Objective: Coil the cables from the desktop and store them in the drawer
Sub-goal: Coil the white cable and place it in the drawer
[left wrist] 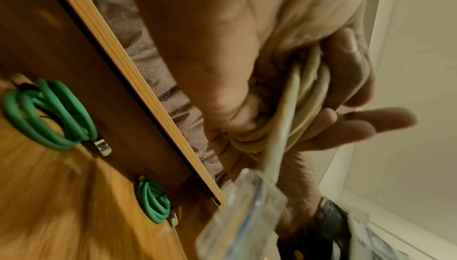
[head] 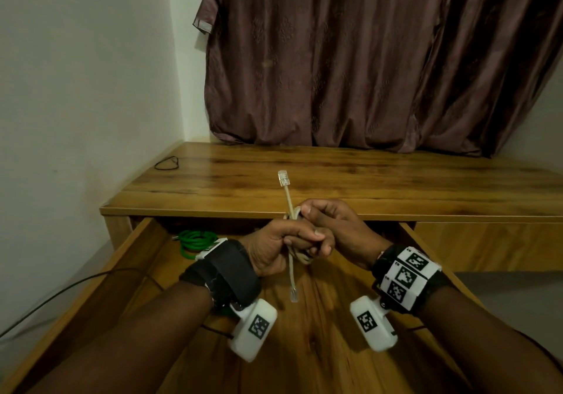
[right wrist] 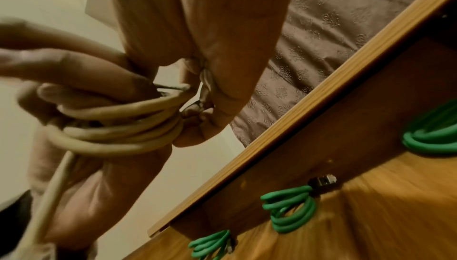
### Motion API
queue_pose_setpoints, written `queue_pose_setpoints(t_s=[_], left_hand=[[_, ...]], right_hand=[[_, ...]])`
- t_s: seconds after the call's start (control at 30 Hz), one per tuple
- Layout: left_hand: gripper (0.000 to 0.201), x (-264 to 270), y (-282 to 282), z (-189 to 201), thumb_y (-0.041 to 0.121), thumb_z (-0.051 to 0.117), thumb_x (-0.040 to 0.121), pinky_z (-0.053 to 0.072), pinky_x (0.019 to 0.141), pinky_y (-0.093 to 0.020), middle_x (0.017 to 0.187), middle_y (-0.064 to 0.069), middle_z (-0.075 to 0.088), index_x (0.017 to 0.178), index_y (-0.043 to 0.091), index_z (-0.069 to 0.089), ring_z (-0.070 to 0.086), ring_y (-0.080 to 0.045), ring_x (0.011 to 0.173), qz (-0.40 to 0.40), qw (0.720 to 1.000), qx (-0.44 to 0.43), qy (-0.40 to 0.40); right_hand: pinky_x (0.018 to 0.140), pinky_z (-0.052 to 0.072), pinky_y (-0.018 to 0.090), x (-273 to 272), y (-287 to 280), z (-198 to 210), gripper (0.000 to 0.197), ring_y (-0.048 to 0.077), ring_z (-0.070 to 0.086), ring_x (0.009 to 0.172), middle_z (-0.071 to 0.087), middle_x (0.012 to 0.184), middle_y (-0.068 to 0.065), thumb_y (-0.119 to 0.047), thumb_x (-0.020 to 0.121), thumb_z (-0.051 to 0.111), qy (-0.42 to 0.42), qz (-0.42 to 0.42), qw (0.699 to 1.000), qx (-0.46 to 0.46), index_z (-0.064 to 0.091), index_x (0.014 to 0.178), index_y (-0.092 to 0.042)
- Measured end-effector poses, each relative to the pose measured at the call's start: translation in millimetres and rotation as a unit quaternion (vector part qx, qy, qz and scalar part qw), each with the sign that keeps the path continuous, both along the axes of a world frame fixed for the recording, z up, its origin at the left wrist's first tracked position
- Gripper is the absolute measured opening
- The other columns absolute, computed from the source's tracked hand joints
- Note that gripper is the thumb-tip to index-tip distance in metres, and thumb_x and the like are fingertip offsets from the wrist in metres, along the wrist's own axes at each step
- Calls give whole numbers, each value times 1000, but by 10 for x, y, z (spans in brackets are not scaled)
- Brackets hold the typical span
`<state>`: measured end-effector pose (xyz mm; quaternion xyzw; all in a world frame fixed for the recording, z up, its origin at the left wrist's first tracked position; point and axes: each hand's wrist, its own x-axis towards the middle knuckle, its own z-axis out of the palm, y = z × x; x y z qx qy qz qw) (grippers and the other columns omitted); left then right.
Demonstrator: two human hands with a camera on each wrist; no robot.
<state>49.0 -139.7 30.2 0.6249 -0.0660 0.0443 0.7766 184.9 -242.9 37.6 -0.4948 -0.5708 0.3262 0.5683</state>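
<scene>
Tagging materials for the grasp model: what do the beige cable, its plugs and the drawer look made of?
Beige cable: matte rubbery or PVC jacket, seemingly; it bends into tight loops without kinking.
Plugs: clear hard plastic; light passes through, and coloured wires show inside in the left wrist view.
Drawer: wood or wood-look laminate, satin finish; printed or real grain cannot be told.
Both hands, left hand and right hand, grip the coil.

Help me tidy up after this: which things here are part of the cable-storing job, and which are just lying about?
Part of the job:
- beige cable, its coil gripped by left hand and right hand
- green cable coils already in the drawer
- open drawer
- desktop

Just lying about:
- thin black loop on the desktop, possibly another cable
- curtain
- black cord beside the drawer
</scene>
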Motion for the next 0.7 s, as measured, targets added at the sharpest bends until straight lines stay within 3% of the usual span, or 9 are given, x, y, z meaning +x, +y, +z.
queue_pose_setpoints(t_s=[0.1, 0.2, 0.3, 0.37, 0.43, 0.5, 0.57, 0.6, 0.7], left_hand=[[21, -5, 130, -43, 22, 77, 76, 50, 87, -20, 45, 5, 46, 87, 3, 77, 56, -7, 69, -23, 999, -22, 27], [28, -7, 231, -94, 21, 80, 75, 51, 92, -21, 50, 7, 57, 95, 2, 77, 62, -6, 75, -40, 999, -13, 26], [24, -59, 247, -62, 23, 85, 72, 54, 90, -22, 78, -13, 67, 91, 9, 82, 67, -9, 82, -41, 999, -10, 6], [16, -71, 251, -22, 14, 79, 76, 57, 82, -20, 75, -8, 72, 88, 5, 81, 71, -8, 76, 6, 999, -33, -7], [18, -35, 290, -10, 6, 62, 79, 58, 72, -18, 61, -4, 68, 85, -5, 76, 68, -9, 65, 94, 993, -66, -14], [21, 23, 311, -3, 4, 58, 80, 57, 66, -18, 60, -9, 63, 73, -3, 76, 64, -10, 58, 150, 987, -57, 2], [35, 62, 320, -13, 1, 53, 88, 56, 64, -19, 68, -17, 63, 60, 3, 75, 65, -12, 58, 185, 982, -17, 38], [38, 80, 338, -24, 1, 49, 91, 57, 65, -21, 71, -20, 67, 62, -1, 74, 67, -14, 60, 198, 978, -10, 60], [38, 109, 365, -72, 8, 51, 95, 58, 66, -24, 77, -18, 75, 100, -27, 64, 73, -19, 68, 239, 964, 34, 108]], right_hand=[[64, 54, 21, 11, 18, -19, 21, 10, 69, 69, 72, 80, 4, -15, 104, 57, 0, -22, 1000, 12, 70, 101, 2], [70, 57, 24, 18, 21, -24, 21, 15, 72, 79, 76, 89, 12, -16, 98, 65, 0, -44, 999, 27, 74, 103, 3], [73, 58, 28, 39, 19, -23, 15, 19, 72, 83, 77, 92, 13, -15, 96, 70, -2, -69, 997, 43, 78, 99, -3], [74, 58, 34, 87, 28, -47, 17, 22, 72, 81, 77, 91, 15, -21, 90, 76, 20, -93, 994, 54, 80, 97, -5], [80, 59, 40, 111, 58, -86, 27, 28, 72, 84, 76, 97, 20, -26, 87, 79, 67, -99, 992, 46, 79, 104, -5], [81, 61, 36, 98, 98, -127, 32, 28, 71, 89, 74, 107, 25, -25, 92, 74, 111, -91, 989, 21, 75, 114, -3], [78, 59, 31, 71, 139, -159, 35, 28, 68, 86, 66, 105, 33, -25, 102, 63, 113, -72, 991, -3, 69, 122, 3], [77, 57, 32, 53, 153, -169, 37, 29, 65, 82, 62, 101, 33, -26, 106, 57, 99, -69, 993, -10, 66, 122, 6], [79, 50, 40, 14, 212, -215, 42, 35, 59, 86, 62, 101, 31, -31, 109, 51, 74, -97, 992, -22, 65, 115, 8]])
